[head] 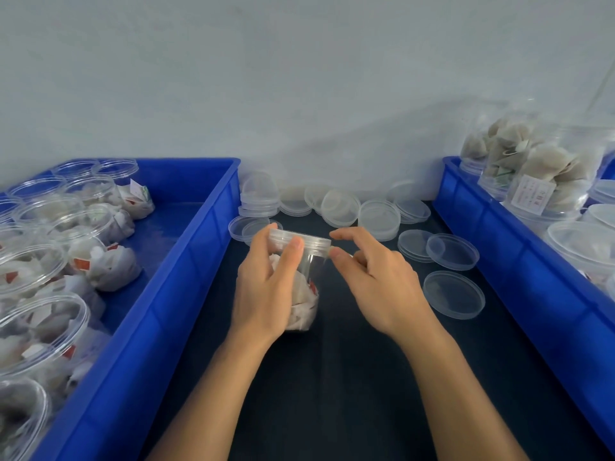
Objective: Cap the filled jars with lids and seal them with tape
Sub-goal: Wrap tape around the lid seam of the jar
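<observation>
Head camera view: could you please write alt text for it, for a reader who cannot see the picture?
A person's left hand holds a clear filled jar with a lid on it, over a dark table, while the right hand touches the lid's edge. Blue bins of jars flank them; loose lids lie behind and right.

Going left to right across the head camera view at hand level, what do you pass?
Blue plastic bin of uncapped filled jars → left hand gripping the clear capped jar of white sachets → right hand → loose clear plastic lid on the dark mat → blue plastic bin of capped jars.
</observation>
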Tool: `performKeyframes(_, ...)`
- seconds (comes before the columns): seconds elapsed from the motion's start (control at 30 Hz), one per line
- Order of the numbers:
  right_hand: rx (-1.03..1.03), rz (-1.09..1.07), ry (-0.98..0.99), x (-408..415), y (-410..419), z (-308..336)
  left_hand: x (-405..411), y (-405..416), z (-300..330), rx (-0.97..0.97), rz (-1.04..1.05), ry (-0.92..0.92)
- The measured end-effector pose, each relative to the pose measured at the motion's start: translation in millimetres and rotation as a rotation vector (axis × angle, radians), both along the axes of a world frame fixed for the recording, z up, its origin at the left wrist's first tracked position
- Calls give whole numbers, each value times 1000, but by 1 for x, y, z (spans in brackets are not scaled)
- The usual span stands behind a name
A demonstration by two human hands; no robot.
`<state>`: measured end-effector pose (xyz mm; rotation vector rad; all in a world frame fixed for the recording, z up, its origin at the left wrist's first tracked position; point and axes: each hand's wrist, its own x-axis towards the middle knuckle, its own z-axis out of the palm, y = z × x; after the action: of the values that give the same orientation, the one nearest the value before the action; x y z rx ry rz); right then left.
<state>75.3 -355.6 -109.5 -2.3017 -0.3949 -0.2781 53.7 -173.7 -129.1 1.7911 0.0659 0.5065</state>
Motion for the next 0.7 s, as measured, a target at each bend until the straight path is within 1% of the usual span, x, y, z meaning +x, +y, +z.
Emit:
performKeyframes(0.2, -45, 23, 16, 0, 1, 1, -1, 4, 1, -73, -73, -15)
performKeyframes(0.27, -61, 35, 20, -2, 2, 1, 0, 2, 1, -141, -104, -19)
performKeyframes(0.33, -54, 39, 21, -2, 3, 2, 0, 1, 1, -203, -132, -7)
performKeyframes(0.4, -15, 38, 33, -1, 4, 1, 1, 2, 1, -212, -145, 4)
performKeyframes(0.47, 32, 37, 44, 0, 4, 1, 2, 2, 1, -183, -147, 15)
performKeyframes(0.53, 53, 37, 38, 1, 3, 0, 2, 0, 2, -101, -128, 32)
performKeyframes(0.63, 66, 15, 31, -1, 4, 0, 1, 0, 2, 48, -9, 41)
performKeyframes(0.7, 52, -7, 13, -3, 7, 1, 1, 2, 1, 110, 61, 41)
